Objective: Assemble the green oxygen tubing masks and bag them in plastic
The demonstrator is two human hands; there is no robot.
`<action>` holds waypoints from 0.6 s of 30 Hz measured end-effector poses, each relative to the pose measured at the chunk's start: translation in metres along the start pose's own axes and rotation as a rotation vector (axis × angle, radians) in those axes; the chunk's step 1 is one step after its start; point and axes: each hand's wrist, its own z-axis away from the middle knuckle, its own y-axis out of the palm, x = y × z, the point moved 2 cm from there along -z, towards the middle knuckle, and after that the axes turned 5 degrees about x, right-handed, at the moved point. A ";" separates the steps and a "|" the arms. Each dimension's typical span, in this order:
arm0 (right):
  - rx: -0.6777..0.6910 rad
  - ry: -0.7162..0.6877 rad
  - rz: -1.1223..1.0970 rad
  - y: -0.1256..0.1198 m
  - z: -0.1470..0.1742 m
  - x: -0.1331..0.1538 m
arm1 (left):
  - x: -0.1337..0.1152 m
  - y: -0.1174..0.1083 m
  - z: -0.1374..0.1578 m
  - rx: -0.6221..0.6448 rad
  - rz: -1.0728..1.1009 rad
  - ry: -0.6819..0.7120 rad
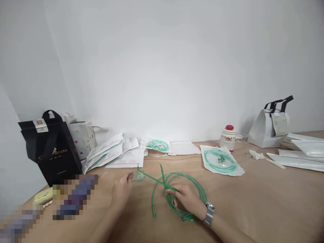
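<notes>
My right hand [187, 198], with a watch [209, 214] on its wrist, is closed around a green strap [154, 180] and part of a coil of clear green tubing [201, 189]. One strap end stretches left toward my other hand, and a second end sticks up. The tubing's loose end, with a green connector [154, 214], lies on the table to the left of the coil. My left hand [122, 187] pinches a small clear, green-tinted plastic piece [138, 175]; its exact kind is too small to tell.
Sealed packs with green tubing [222, 161] lie behind the coil. White packets [108, 153] pile up at back left beside a black bag [54, 152]. A jar with a red lid [227, 138], a white bag [265, 130] and flat white packs [301, 157] stand or lie right.
</notes>
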 end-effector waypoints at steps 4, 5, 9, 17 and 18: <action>0.019 0.080 -0.163 -0.004 0.000 -0.001 | 0.018 -0.024 -0.015 -0.096 -0.210 -0.024; -0.014 0.093 -0.196 -0.006 0.000 -0.003 | 0.022 -0.029 -0.018 -0.111 -0.247 -0.029; -0.214 0.114 -0.226 -0.017 -0.004 -0.011 | 0.035 -0.047 -0.026 -0.171 -0.348 -0.077; -0.160 -0.072 0.141 -0.008 -0.002 -0.006 | -0.007 -0.015 -0.001 -0.034 -0.255 0.173; -0.147 -0.100 0.178 -0.003 -0.002 -0.004 | -0.016 -0.004 0.008 0.005 -0.237 0.228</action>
